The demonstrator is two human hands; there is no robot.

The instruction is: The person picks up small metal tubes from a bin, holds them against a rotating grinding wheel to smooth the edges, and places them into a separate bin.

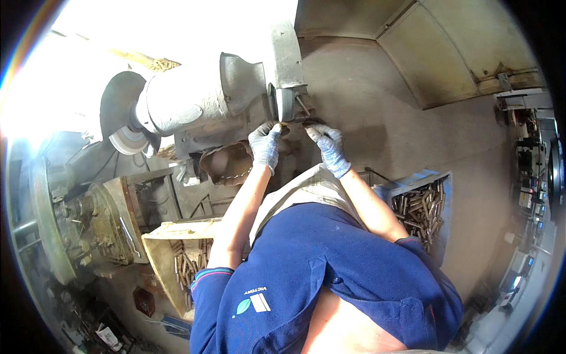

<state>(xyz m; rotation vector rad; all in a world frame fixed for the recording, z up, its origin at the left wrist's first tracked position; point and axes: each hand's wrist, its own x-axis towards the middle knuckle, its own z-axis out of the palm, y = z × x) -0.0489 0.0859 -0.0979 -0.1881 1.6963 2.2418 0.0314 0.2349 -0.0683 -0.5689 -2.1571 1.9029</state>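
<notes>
A bench grinder (188,103) stands in front of me, with its right-hand grinding wheel (285,105) facing my hands. My left hand (265,146), in a grey-blue work glove with dark fingertips, is closed in a pinch just below that wheel. A small metal piece (284,124) shows at its fingertips, close against the wheel's lower edge; its full shape is hidden. To the right, my right hand (329,147) wears a matching glove. Its fingers are bent and closed at the wheel's right side, and whatever they hold is too dark and small to make out.
The grinder's other wheel (128,140) is at the left. A wooden box (154,251) of metal pins stands by my left arm, and a blue-edged bin (446,194) of similar pins by my right. Below the grinder is a brown hollow (227,162). Metal panels (454,47) rise at far right.
</notes>
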